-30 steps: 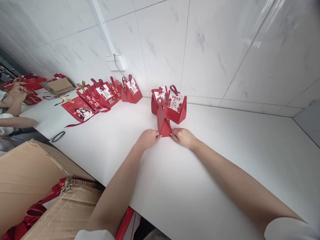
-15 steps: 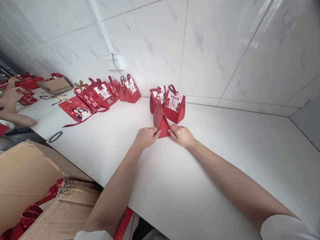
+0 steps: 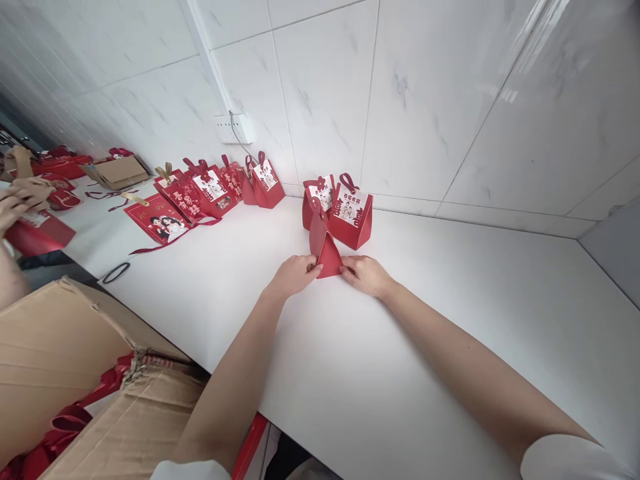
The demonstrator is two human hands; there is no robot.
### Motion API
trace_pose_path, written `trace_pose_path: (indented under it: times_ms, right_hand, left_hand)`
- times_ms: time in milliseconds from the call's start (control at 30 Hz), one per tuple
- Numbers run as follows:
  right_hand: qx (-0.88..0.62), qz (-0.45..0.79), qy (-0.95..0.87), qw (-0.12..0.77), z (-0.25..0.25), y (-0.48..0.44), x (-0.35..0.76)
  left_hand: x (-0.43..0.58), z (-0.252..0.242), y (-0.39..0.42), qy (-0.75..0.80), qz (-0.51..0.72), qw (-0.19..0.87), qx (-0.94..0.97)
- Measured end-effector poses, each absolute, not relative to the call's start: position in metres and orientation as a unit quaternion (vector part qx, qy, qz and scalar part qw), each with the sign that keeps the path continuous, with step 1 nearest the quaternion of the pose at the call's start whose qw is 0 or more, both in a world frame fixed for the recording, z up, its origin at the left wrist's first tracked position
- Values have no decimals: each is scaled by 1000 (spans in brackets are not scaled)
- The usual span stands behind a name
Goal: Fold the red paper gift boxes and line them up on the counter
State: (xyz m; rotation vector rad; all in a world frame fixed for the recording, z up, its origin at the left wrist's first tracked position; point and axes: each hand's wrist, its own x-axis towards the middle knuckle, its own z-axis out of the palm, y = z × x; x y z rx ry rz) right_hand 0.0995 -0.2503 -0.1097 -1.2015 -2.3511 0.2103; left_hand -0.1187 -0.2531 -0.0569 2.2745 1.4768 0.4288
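Between my hands a red gift box point(image 3: 329, 259) with a triangular end stands upright on the white table point(image 3: 400, 353). The fingers of my left hand point(image 3: 296, 274) close on its lower left edge. My right hand point(image 3: 366, 275) pinches the lower right edge, fingers curled. Right behind it stand two more red gift boxes with white printed labels and dark red ribbon loops: one at the right point(image 3: 353, 217), and one at the left point(image 3: 316, 193) partly hidden by the box I hold.
Several red gift boxes and bags point(image 3: 207, 190) line the wall at left, by a power socket point(image 3: 234, 128). A black ring point(image 3: 116, 273) lies near the table edge. A cardboard carton point(image 3: 55, 333) with red ribbons stands lower left. A co-worker's hands point(image 3: 25, 197) are at far left.
My hands stay on the box with almost no movement. The view has shifted slightly. At far left, the co-worker's hands now have a red box by them.
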Motion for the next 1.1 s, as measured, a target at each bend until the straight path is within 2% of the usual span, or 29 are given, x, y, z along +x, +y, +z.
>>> trace_pose_path:
  times_ms: [167, 300, 400, 533, 600, 667, 833, 1100]
  right_hand:
    - [-436, 79, -865, 233, -112, -251, 101]
    - [-457, 61, -858, 227, -107, -256, 97]
    - [-513, -16, -819, 258, -93, -261, 87]
    - [-522, -150, -786, 294, -71, -261, 73]
    - [-512, -178, -789, 289, -66, -259, 69]
    - [-504, -186, -795, 281, -66, -256, 68]
    - [-510, -142, -806, 266, -75, -253, 68]
    - [-510, -62, -825, 236, -100, -255, 78]
  left_hand:
    - [-123, -62, -254, 536, 154, 279, 782]
    - [-128, -61, -258, 537, 109, 265, 793]
    - [-125, -53, -261, 546, 117, 192, 807]
    - [-107, -37, -266, 537, 227, 4, 813]
    - [-96, -32, -266, 541, 239, -80, 802]
    - [-88, -31, -265, 554, 217, -121, 795]
    - [-89, -34, -261, 561, 176, -112, 801]
    - [-111, -48, -255, 535, 114, -43, 836]
